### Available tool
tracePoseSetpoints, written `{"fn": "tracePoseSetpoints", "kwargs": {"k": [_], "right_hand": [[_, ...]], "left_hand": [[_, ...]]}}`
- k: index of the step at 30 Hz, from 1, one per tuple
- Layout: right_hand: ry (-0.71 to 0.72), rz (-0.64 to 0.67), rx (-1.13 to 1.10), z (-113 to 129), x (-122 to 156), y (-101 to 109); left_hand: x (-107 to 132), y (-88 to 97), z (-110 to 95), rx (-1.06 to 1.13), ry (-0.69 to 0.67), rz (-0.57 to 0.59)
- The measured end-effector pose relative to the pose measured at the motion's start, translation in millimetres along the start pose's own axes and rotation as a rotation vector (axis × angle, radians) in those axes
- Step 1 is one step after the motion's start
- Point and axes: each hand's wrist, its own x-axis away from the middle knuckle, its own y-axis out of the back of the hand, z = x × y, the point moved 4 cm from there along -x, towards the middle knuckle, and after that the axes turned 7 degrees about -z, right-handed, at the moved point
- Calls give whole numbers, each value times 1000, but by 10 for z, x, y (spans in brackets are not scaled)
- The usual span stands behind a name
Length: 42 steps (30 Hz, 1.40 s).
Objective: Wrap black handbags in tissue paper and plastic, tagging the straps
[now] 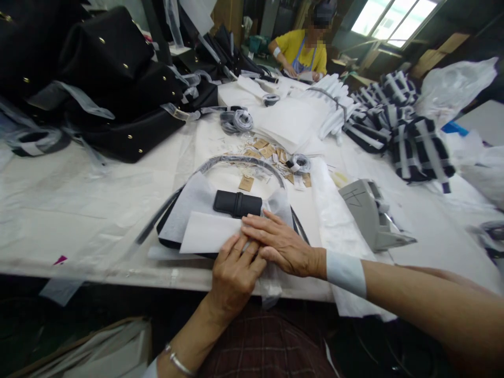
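Observation:
A black handbag (pixel 168 243) lies on the table in front of me, largely covered by pale wrapping paper (pixel 185 210). Its wrapped handle (pixel 240 158) arches away from me. Across the bag's middle sits a black strap tab (pixel 232 203), with a folded white sheet (pixel 210 233) just below it. My right hand (pixel 285 244) rests flat on the sheet's right end, fingers stretched out, beside the tab. Below it, my left hand (pixel 236 270) has its fingers bent and close together at the sheet's edge. Its fingertips are partly hidden under my right hand; what they pinch cannot be seen.
Brown tags (pixel 268 151) and coiled wrapped straps (pixel 301 164) lie beyond the bag. A grey tape dispenser (pixel 362 210) stands right. Black bags (pixel 126 105) pile up left; wrapped black bundles (pixel 417 142) lie back right. A person in yellow (pixel 293 50) works across the table.

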Motion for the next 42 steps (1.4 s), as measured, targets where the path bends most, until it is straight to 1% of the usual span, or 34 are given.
{"fn": "tracePoseSetpoints", "kwargs": {"k": [4, 8, 11, 13, 15, 17, 18, 19, 20, 22, 23, 24, 26, 28, 31, 33, 35, 37, 39, 40, 42], "right_hand": [[3, -124, 2, -53, 45, -80], [-16, -174, 45, -65, 52, -120], [-46, -210, 56, -74, 27, -106], [-55, -242, 51, -46, 14, -49], [-68, -314, 46, 38, 57, 70], [-66, -392, 50, 195, 202, 209], [-52, -397, 61, 295, 311, 253], [-26, -366, 84, 400, 434, 263], [5, -299, 119, 502, 563, 231], [58, -136, 219, 653, 803, 68], [67, -85, 273, 693, 892, -39], [68, -71, 318, 714, 947, -144], [60, -131, 350, 718, 954, -320], [75, -245, 288, 719, 866, -420], [92, -422, 135, 740, 716, -423], [65, -487, 63, 756, 667, -388], [40, -488, 40, 768, 668, -374], [35, -431, 67, 766, 707, -397], [-8, -396, 124, 725, 773, -432], [-48, -404, 148, 694, 811, -444], [-139, -462, 172, 635, 881, -452]], "left_hand": [[-9, -20, 4, 24, 30, 30], [-15, -42, 20, 9, 46, 35], [-20, -56, 23, -17, 14, 39], [-21, -61, 27, -31, -4, 53], [-20, -56, 33, -40, -21, 63], [-21, -41, 36, -46, -38, 63], [-23, -34, 37, -49, -43, 67], [-25, -28, 36, -52, -47, 69], [-28, -23, 35, -54, -49, 73], [-33, -17, 31, -59, -50, 76], [-34, -17, 29, -62, -49, 77], [-34, -18, 27, -65, -50, 78], [-30, -25, 25, -67, -51, 84], [-24, -33, 27, -67, -51, 88], [-19, -37, 30, -67, -54, 74], [-21, -36, 28, -68, -60, 52], [-24, -35, 27, -66, -63, 34], [-24, -37, 25, -61, -58, 31], [-22, -38, 25, -54, -48, 39], [-20, -37, 25, -50, -43, 46], [-18, -33, 27, -41, -31, 60]]}}
